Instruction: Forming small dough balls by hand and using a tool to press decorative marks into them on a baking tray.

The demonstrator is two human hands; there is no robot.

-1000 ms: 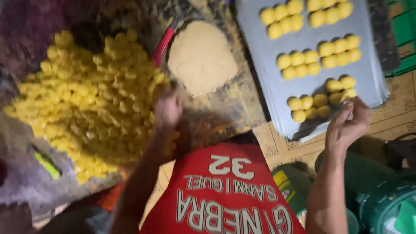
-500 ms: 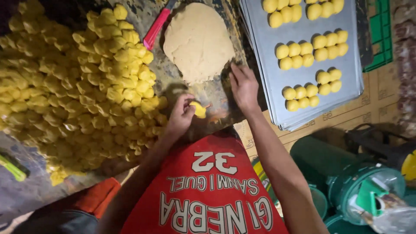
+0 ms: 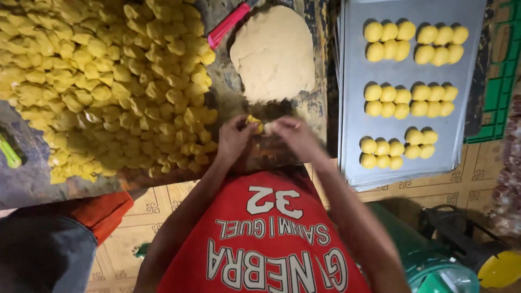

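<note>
My left hand (image 3: 234,138) and my right hand (image 3: 293,134) meet over the near edge of the worn work board (image 3: 228,97), both pinching one small yellow dough piece (image 3: 254,123) between the fingertips. A big heap of yellow dough pieces (image 3: 108,81) covers the board to the left. Just beyond my hands lies a flat round slab of pale dough (image 3: 274,51). To the right sits a grey metal tray (image 3: 353,157) with clusters of yellow dough balls (image 3: 412,97) in rows.
A pink-handled tool (image 3: 228,24) lies on the board beside the pale dough. A green stick (image 3: 10,152) rests at the far left. Tiled floor (image 3: 163,201), a green crate (image 3: 502,81) at right, green and yellow containers (image 3: 488,266) at lower right.
My right hand came back from the tray side to the board and joined my left hand. Both hands now close on the yellow piece that the left hand picked from the heap.
</note>
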